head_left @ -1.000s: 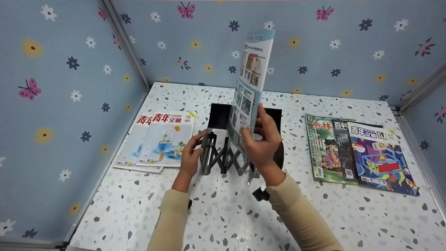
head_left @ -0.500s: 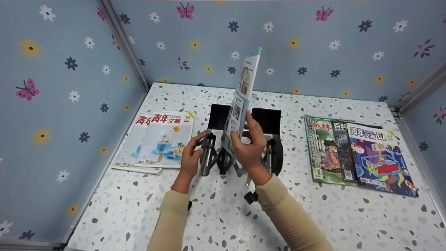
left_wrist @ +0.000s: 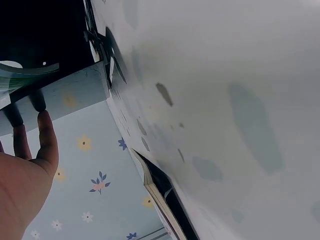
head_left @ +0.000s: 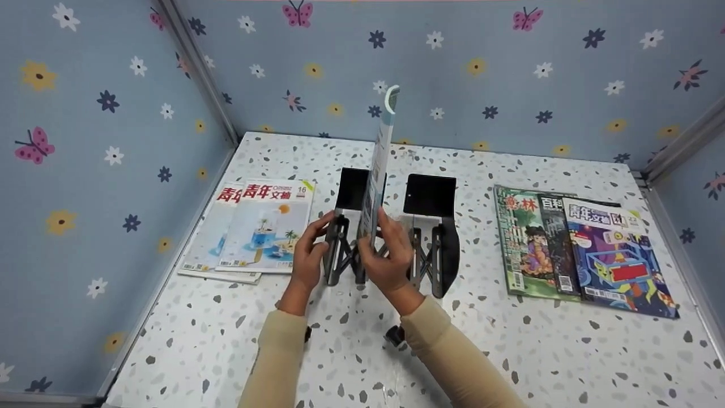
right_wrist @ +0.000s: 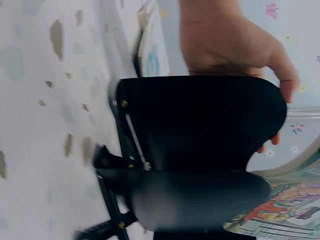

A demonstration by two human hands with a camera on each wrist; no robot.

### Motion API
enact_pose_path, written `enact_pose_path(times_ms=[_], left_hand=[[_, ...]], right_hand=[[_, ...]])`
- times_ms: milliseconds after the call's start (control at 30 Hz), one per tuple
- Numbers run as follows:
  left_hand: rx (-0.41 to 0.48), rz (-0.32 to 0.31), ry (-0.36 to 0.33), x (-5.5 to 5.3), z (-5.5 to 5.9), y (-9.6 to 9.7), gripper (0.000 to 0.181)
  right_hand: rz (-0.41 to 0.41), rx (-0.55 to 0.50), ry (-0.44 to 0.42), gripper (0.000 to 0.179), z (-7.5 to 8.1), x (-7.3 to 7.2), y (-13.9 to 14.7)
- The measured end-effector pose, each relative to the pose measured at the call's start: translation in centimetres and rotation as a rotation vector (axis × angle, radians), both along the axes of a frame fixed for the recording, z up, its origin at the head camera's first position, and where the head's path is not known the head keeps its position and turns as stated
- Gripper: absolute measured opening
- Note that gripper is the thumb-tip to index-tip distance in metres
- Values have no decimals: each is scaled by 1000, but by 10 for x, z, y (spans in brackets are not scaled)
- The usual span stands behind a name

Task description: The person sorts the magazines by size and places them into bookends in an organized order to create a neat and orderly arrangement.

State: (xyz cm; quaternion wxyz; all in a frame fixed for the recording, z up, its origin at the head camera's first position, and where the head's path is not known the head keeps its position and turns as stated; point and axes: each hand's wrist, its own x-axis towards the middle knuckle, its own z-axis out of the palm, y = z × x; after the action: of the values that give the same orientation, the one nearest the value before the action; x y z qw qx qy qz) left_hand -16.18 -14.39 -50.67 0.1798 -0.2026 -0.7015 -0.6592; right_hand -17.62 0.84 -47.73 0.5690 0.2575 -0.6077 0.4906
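A black expandable book rack [head_left: 430,195] with criss-cross struts stands mid-table. My left hand [head_left: 308,255] grips its left end panel; in the right wrist view, the left hand [right_wrist: 225,42] has fingers bent round the panel's [right_wrist: 200,120] rounded edge. The left wrist view shows fingers [left_wrist: 47,137] against the panel's outer face. My right hand [head_left: 389,252] pinches a magazine [head_left: 380,153] between thumb and fingers. It stands nearly edge-on over the rack's left part, its top corner curling. Its lower end is partly hidden by the hand.
Two overlapping magazines [head_left: 266,226] with white covers lie left of the rack. Several overlapping magazines [head_left: 623,258] lie on the right. Floral walls [head_left: 481,34] enclose the speckled table [head_left: 510,351] at the back and sides.
My right hand has carried the magazine left and down toward the rack's left part, turning it more edge-on. The left hand stays at the end panel.
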Motion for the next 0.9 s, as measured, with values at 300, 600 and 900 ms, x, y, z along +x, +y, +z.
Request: enact_pose_path(times_ms=[300,600,900], left_hand=[[12,0,-19,1,2,2,45],[21,9,-17,2,2,2,45],[9,22,-23,1,0,3,44]], right_hand=[[-5,36,37,53,-20,8,-5],[-44,49,6,50,-41,15,-6],[23,38,-36,54,-58,23,-5]])
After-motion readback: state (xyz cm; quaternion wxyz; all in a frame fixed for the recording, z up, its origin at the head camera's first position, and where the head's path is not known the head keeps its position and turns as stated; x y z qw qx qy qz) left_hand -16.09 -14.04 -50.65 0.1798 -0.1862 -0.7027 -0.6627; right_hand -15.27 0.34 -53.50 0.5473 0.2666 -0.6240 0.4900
